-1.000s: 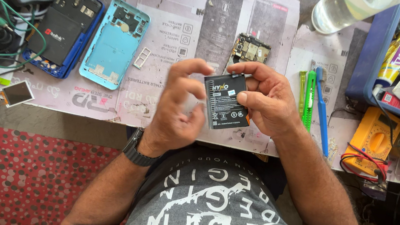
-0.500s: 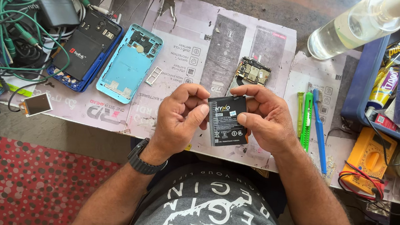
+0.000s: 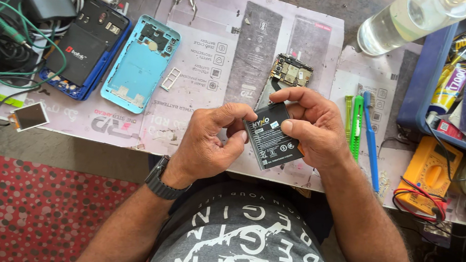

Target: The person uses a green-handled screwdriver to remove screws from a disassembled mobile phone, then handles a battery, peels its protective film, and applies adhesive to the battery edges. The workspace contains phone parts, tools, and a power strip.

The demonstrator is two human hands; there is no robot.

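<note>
Both hands hold black phone battery [image 3: 271,143]: left hand [image 3: 209,143] fingers pinch its left edge, right hand [image 3: 310,127] fingers clamped across top; circuit board [image 3: 290,71] just beyond.

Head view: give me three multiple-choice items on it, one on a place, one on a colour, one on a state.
1. Where does the light blue phone back cover lie?
A. Left of the hands, on the table
B. Inside the blue tray
C. On the red mat

2. What colour is the multimeter at the right?
A. White
B. Orange-yellow
C. Purple

3. How is the black battery held?
A. Lying alone on the table
B. Between the left hand and right hand
C. Fitted inside a phone

Answers:
1 A, it rests flat beside the open dark phone.
2 B, its case is orange-yellow.
3 B, fingers of both hands grip its edges above the table edge.
</note>
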